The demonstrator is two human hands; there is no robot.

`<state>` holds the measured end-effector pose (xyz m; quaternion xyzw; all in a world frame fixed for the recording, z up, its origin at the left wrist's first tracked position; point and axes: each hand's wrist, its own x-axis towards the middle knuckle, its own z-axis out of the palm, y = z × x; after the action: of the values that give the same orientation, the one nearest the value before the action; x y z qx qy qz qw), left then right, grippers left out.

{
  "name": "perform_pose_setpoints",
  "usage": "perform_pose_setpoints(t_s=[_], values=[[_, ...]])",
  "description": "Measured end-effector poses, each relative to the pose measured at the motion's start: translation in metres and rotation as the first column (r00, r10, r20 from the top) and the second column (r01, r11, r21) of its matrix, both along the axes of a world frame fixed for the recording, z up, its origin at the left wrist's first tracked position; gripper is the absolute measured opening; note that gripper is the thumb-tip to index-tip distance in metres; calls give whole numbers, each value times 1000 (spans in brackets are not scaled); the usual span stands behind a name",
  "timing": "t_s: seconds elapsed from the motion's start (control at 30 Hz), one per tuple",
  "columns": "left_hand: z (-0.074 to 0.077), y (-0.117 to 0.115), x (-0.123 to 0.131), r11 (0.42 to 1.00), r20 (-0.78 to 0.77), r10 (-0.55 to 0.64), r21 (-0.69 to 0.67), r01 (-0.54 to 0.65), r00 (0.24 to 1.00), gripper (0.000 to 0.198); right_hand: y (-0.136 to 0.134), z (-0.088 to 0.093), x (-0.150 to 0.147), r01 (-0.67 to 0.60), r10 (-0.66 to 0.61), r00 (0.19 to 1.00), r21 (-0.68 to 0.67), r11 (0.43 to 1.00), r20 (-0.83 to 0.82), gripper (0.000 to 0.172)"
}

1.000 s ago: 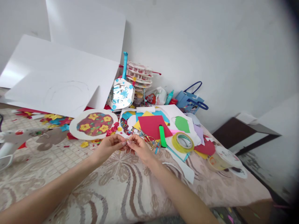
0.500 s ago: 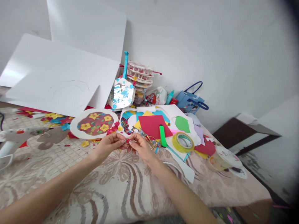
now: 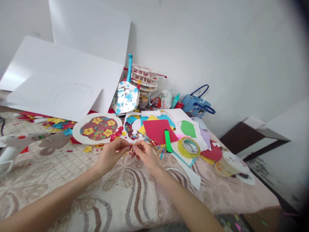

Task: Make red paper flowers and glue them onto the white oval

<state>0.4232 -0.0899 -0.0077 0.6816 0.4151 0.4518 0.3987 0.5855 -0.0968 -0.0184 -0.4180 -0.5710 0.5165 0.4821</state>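
Note:
My left hand [image 3: 112, 154] and my right hand [image 3: 145, 154] meet fingertip to fingertip over the front of the pile. Both pinch a tiny piece of red paper [image 3: 131, 147], mostly covered by the fingers. Just behind my left hand lie small red paper flowers [image 3: 117, 133], beside a white oval frame [image 3: 78, 133] with yellow paper flowers and green leaves on a brownish-red middle. Gold-handled scissors [image 3: 157, 149] rest right of my right hand, close to a sheet of red paper [image 3: 156, 129] and a bright green marker [image 3: 168, 141].
A roll of yellow tape [image 3: 188, 147] and another tape roll [image 3: 224, 167] stand at right. To the left is a white glue gun [image 3: 12, 148]. Large white boards [image 3: 67, 77] lean behind, near a stacked white craft [image 3: 145, 75] and a blue bag [image 3: 196, 103].
My fingers have shifted slightly around the red paper piece, and less of it shows now. The things on the table have stayed put.

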Motion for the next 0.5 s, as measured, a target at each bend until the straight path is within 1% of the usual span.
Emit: perform_pose_setpoints(t_s=[0.1, 0.23, 0.33, 0.4, 0.43, 0.5], values=[[-1, -1, 0, 998, -57, 31, 58, -28, 998, 15, 0, 0, -1, 48, -48, 999, 7, 999, 22, 18], [-2, -3, 0, 987, -131, 78, 147, -58, 988, 12, 0, -1, -2, 55, -56, 997, 19, 998, 47, 18], [-3, -5, 0, 973, -165, 106, 221, -69, 981, 11, -1, -3, -3, 50, -51, 998, 27, 998, 32, 18], [-3, -4, 1, 979, -139, 95, 190, -68, 986, 11, -1, -3, -3, 49, -49, 999, 10, 999, 7, 17], [-3, -3, 2, 988, -99, 77, 140, -63, 992, 11, -1, -3, -4, 52, -52, 999, -4, 999, -8, 16], [-3, -1, 2, 1000, 34, 27, -1, -27, 999, 13, -2, -3, -5, 56, -58, 998, -38, 998, -39, 15]])
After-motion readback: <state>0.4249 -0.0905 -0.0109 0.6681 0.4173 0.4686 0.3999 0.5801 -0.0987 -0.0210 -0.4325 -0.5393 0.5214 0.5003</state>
